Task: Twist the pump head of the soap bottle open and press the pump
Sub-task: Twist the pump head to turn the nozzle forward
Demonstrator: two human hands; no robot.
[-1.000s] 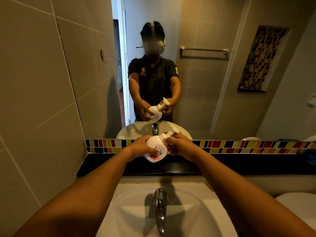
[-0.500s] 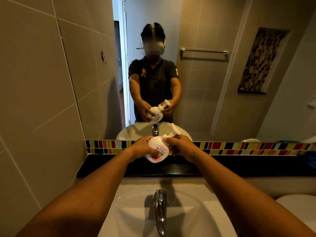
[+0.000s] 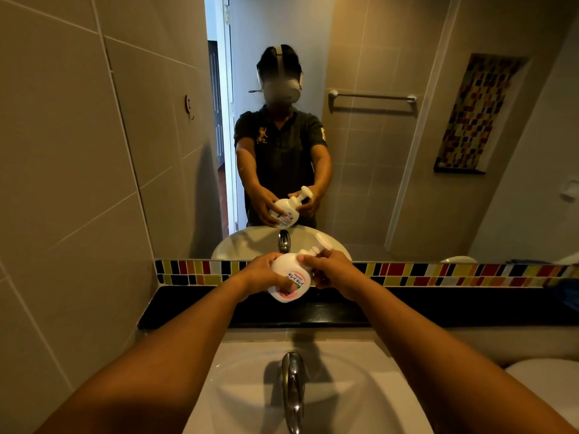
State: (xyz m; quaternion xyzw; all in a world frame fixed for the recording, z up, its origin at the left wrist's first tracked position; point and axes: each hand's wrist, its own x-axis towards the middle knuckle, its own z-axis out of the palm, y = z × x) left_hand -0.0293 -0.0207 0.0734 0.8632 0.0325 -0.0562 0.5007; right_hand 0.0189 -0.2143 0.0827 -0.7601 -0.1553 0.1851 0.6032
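Note:
A white soap bottle with a pink label is held in the air above the black ledge, tilted with its top to the upper right. My left hand wraps around the bottle's body from the left. My right hand grips the neck just under the white pump head, which sticks out past my fingers. The mirror shows the same grip from the far side.
A black ledge runs below the mirror, with a strip of coloured tiles behind it. The white sink and its chrome tap lie right under my arms. A tiled wall stands close on the left.
Both hands and the bottle stay in almost the same place. The pump head has shifted slightly up and right, and the view has tilted a little.

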